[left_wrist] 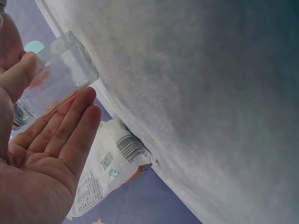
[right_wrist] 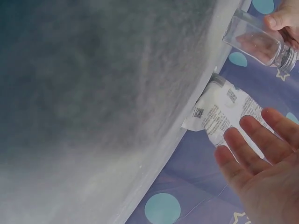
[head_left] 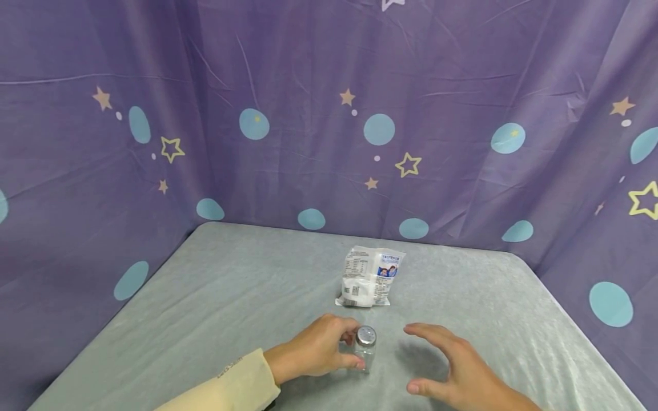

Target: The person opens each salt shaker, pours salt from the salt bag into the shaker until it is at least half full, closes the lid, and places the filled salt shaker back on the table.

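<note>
A small clear glass shaker (head_left: 365, 341) with a perforated silver metal lid stands upright on the table, near its front. My left hand (head_left: 320, 347) holds it from the left side, thumb in front and fingers behind. In the left wrist view the glass (left_wrist: 65, 70) looks see-through, with no contents visible. To the right of the shaker, apart from it, my right hand (head_left: 459, 366) hovers with thumb and fingers spread and nothing between them. In the right wrist view its fingers (right_wrist: 256, 142) are straight.
A white printed plastic packet (head_left: 361, 277) stands behind the shaker, with a barcode and a small blue picture on it. Pale grey cloth covers the table (head_left: 231, 297). A purple curtain (head_left: 308, 68) with stars and blue spots surrounds the back and sides.
</note>
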A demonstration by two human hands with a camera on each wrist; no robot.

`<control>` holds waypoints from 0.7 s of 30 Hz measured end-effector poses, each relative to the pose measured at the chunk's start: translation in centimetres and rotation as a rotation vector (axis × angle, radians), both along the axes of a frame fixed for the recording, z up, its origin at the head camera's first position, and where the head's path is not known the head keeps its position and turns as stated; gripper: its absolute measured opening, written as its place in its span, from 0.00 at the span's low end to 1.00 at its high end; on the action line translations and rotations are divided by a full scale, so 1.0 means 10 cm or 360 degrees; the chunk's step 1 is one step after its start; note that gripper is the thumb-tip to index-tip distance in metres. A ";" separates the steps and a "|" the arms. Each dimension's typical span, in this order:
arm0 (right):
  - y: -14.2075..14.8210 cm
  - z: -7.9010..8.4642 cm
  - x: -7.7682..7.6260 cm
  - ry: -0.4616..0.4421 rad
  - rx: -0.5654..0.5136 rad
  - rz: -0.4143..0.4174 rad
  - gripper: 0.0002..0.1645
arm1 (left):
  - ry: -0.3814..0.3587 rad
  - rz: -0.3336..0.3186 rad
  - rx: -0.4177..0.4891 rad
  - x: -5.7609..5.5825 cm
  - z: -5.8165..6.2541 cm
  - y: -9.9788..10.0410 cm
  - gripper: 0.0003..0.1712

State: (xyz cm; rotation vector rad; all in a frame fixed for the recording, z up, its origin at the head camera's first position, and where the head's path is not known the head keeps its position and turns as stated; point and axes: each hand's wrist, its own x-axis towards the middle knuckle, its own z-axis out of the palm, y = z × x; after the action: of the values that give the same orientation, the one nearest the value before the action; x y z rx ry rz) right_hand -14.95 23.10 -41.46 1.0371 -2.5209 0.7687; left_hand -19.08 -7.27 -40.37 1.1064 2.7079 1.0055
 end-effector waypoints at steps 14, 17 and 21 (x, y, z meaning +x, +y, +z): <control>-0.18 0.02 -0.04 0.0119 -0.0155 0.0073 0.44 | -0.0004 -0.0010 0.0013 -0.01 -0.01 0.02 0.19; -0.21 0.03 -0.04 0.0130 -0.0176 0.0078 0.43 | 0.0004 -0.0009 0.0010 0.00 -0.01 0.02 0.19; -0.25 0.04 -0.05 0.0129 -0.0182 0.0056 0.42 | 0.0024 -0.0007 0.0008 -0.01 -0.01 0.02 0.19</control>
State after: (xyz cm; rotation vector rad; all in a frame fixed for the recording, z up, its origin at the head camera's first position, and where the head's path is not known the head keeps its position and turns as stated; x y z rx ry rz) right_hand -15.44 20.61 -41.09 1.0550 -2.3667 0.8526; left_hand -19.15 -7.06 -40.45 1.1248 2.7153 1.0080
